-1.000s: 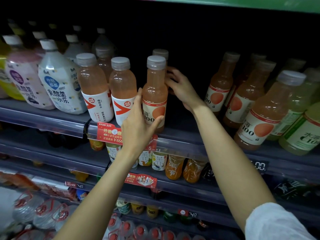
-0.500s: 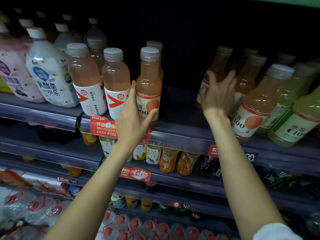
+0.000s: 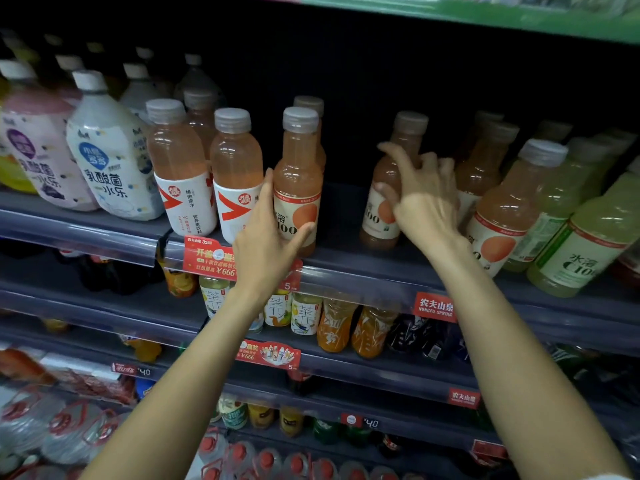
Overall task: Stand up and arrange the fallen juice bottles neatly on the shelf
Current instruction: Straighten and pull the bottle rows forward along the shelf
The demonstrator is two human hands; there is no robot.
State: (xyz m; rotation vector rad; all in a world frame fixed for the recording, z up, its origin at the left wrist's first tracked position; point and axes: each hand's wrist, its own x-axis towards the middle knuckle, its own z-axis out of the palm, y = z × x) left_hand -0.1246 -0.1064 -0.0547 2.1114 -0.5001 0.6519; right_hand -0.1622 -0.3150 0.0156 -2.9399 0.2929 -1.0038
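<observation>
An upright peach juice bottle (image 3: 298,168) with a grey cap stands at the shelf's (image 3: 363,268) front edge. My left hand (image 3: 268,244) grips its lower part, fingers on its left side and thumb on its right. A second peach bottle (image 3: 384,223) stands further right, apart from the first. My right hand (image 3: 424,199) is on it, with the thumb on its label and the curled, spread fingers at its shoulder. More peach bottles (image 3: 502,216) lean in a row to the right.
Two red-and-white labelled bottles (image 3: 235,174) stand just left of my left hand, with white yoghurt drink bottles (image 3: 110,157) beyond. Green juice bottles (image 3: 585,244) fill the far right. A gap of bare shelf lies between the two held bottles. Lower shelves hold tea and orange drinks.
My right hand left the bottles behind the upright one and went right to the second peach bottle. That bottle has since shifted left and forward. My left hand has stayed on the upright bottle.
</observation>
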